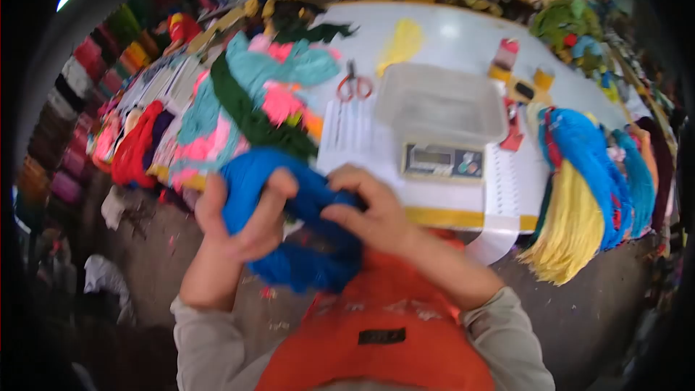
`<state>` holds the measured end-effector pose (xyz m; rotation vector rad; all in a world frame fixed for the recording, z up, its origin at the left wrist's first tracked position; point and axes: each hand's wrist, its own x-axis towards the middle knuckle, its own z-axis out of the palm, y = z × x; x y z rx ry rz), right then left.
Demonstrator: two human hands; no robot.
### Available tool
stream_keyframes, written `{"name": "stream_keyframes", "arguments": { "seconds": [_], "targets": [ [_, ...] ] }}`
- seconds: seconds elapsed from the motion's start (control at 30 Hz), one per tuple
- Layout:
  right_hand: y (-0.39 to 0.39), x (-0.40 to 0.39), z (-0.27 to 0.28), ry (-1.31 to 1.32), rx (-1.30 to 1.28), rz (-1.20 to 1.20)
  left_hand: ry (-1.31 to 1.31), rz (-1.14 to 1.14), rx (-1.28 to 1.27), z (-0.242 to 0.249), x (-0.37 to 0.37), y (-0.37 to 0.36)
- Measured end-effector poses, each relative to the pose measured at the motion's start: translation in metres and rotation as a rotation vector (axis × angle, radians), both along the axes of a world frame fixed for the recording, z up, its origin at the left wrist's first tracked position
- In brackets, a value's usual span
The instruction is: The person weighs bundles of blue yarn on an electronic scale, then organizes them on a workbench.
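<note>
A skein of blue yarn (pixel 304 264) hangs in a loop between my two hands, in front of my orange apron (pixel 376 318). My left hand (pixel 250 221) is hooked through one side of the loop, its fingers curled around the strands and somewhat blurred. On the other side, my right hand (pixel 369 206) pinches the blue strands between thumb and fingers. The lower part of the skein droops close to the apron. Just beyond my hands lies a dark green strip of yarn (pixel 250 112) on the table.
A clear plastic tub (pixel 441 105) sits on a digital scale (pixel 443 162). Red-handled scissors (pixel 354 87) lie on paper to its left. Turquoise and pink yarn (pixel 282 65) is heaped at the left. Blue and yellow skeins (pixel 583 203) hang over the table's right edge.
</note>
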<state>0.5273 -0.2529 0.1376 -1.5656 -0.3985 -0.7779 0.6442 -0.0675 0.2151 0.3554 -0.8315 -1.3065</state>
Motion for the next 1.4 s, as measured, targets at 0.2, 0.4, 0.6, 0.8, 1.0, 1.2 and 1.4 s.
{"name": "stream_keyframes", "arguments": {
  "seconds": [0.2, 0.4, 0.6, 0.8, 1.0, 1.2, 1.4],
  "targets": [
    [-0.05, 0.001, 0.015, -0.072, -0.155, 0.079, -0.074, -0.151, -0.066, 0.016, 0.002, -0.032],
    [-0.071, -0.012, 0.003, -0.094, 0.096, 0.154, -0.122, -0.402, -0.031, 0.026, 0.014, -0.052],
    [-0.099, -0.034, 0.028, 0.026, -0.056, 0.037, -0.2, -0.342, 0.143, 0.015, 0.021, -0.04],
    [-0.108, -0.04, 0.03, -0.042, 0.321, -0.045, -0.148, -0.286, 0.038, 0.003, 0.038, -0.025],
    [-0.118, -0.041, -0.015, 0.048, 0.553, 0.241, -0.166, -0.243, -0.104, 0.042, 0.058, -0.027],
    [-0.056, -0.02, -0.1, 0.695, -0.327, -0.127, -0.081, -0.396, -0.308, 0.082, 0.064, -0.038],
    [0.018, 0.024, -0.048, 0.259, -0.791, -0.136, -0.248, -0.383, -0.326, 0.101, 0.078, -0.024]
  ]
}}
